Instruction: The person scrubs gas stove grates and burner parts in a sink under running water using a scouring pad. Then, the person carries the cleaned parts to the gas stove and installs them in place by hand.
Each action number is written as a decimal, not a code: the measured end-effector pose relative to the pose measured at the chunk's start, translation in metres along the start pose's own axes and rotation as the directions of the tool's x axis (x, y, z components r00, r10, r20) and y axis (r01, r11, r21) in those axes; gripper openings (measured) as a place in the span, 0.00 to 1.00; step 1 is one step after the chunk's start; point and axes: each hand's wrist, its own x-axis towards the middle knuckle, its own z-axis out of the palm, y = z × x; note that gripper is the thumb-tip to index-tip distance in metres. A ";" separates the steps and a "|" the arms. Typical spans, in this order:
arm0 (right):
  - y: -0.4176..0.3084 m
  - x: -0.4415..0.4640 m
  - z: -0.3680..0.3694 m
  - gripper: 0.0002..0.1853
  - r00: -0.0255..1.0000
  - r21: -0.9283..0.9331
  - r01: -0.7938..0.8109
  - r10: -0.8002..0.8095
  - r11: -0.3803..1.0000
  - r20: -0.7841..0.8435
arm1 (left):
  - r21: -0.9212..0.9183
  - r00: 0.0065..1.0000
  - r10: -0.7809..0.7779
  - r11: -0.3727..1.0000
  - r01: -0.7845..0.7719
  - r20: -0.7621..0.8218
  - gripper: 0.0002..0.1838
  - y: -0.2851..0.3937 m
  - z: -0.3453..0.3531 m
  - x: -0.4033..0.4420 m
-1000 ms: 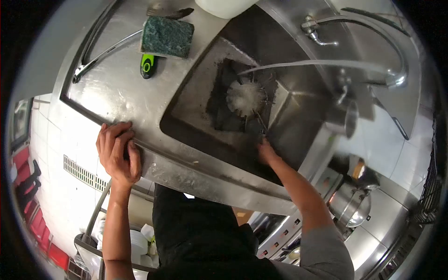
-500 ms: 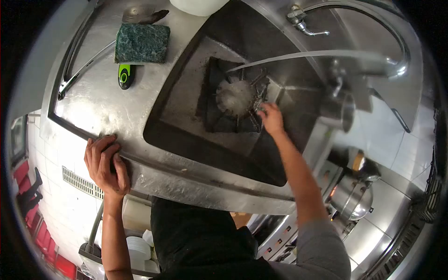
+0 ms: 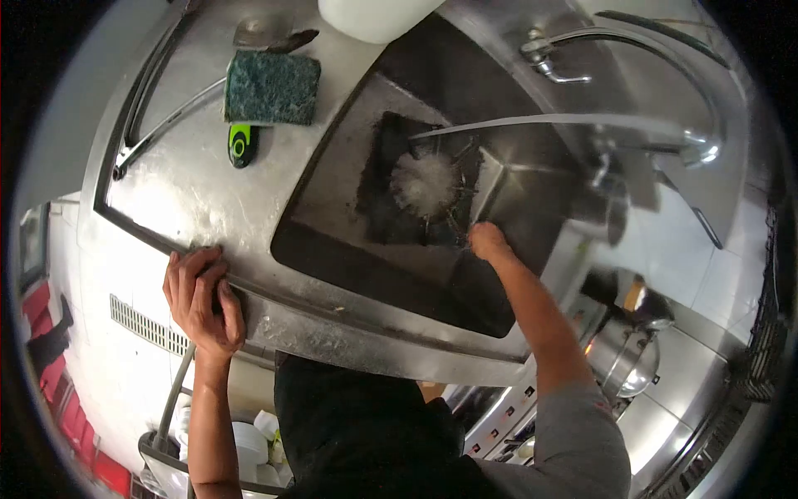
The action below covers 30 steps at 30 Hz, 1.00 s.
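Observation:
A square, blackened stove burner grate point(image 3: 374, 212) lies in the metal sink point(image 3: 332, 274). A stream of water from the tap point(image 3: 702, 148) lands on its middle and splashes up white. My right hand point(image 3: 489, 241) is closed at the grate's near right corner; the fingertips are partly hidden. My left hand point(image 3: 204, 303) is curled over the front edge of the steel counter point(image 3: 274, 320), gripping its rim. On the counter left of the sink lies a green scouring pad point(image 3: 272, 86), with a tool's green-and-black handle point(image 3: 241, 146) sticking out beneath it.
A white container point(image 3: 378, 18) stands at the far rim of the sink. A long metal tool point(image 3: 170, 125) lies on the left counter. Metal pots point(image 3: 625, 353) sit to the right. Below on the left is a bin point(image 3: 158, 453) with white dishes.
My right hand has moved from the grate's right side down to its near corner, and its fingers have closed. My left hand stays on the counter edge. The view has shifted slightly.

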 end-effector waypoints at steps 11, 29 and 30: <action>-0.018 -0.006 -0.041 0.15 0.941 -0.127 -0.069 0.107 0.989 0.320 | -0.002 0.997 -0.006 1.000 0.007 0.073 0.09 -0.020 0.013 -0.025; -0.090 0.128 -0.087 0.13 0.954 -0.087 0.250 -0.261 0.964 -0.147 | -0.007 0.998 -0.036 0.999 0.036 0.044 0.09 -0.007 -0.002 -0.001; -0.100 0.135 -0.107 0.13 0.949 -0.098 0.263 -0.276 0.960 -0.154 | -0.002 0.999 -0.044 0.999 0.044 0.027 0.09 -0.008 -0.002 0.000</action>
